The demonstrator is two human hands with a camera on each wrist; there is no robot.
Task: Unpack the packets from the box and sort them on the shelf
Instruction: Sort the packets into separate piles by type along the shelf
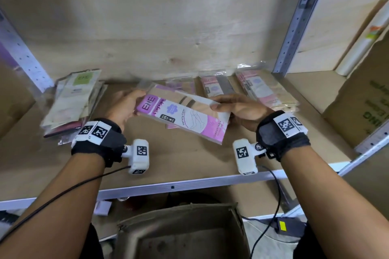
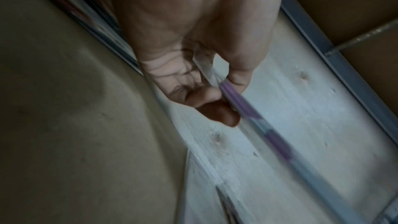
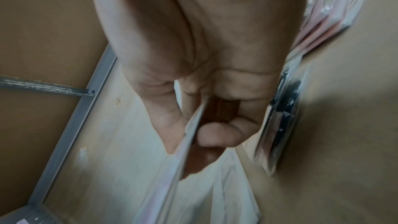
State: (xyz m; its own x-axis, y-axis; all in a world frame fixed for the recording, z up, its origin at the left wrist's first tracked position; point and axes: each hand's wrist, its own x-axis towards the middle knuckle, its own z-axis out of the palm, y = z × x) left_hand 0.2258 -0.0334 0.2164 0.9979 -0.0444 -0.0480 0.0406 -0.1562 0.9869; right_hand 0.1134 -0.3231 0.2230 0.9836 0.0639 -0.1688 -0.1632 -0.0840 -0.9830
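Purple-and-white stocking packet [image 1: 183, 114] is held mid-frame above the shelf [image 1: 189, 153], the left hand [image 1: 124, 105] gripping one end and the right hand [image 1: 237, 107] pinching the other. It looks like the sorting step: next it needs a matching pile. Pink packets [image 1: 263, 88] lie upper right, a green-labelled stack [image 1: 75, 99] at left; the box [image 1: 181, 235] waits below.

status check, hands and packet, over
Left hand and right hand both grip the purple packet, held above the shelf. Sorted stacks behind. Nothing in the way.
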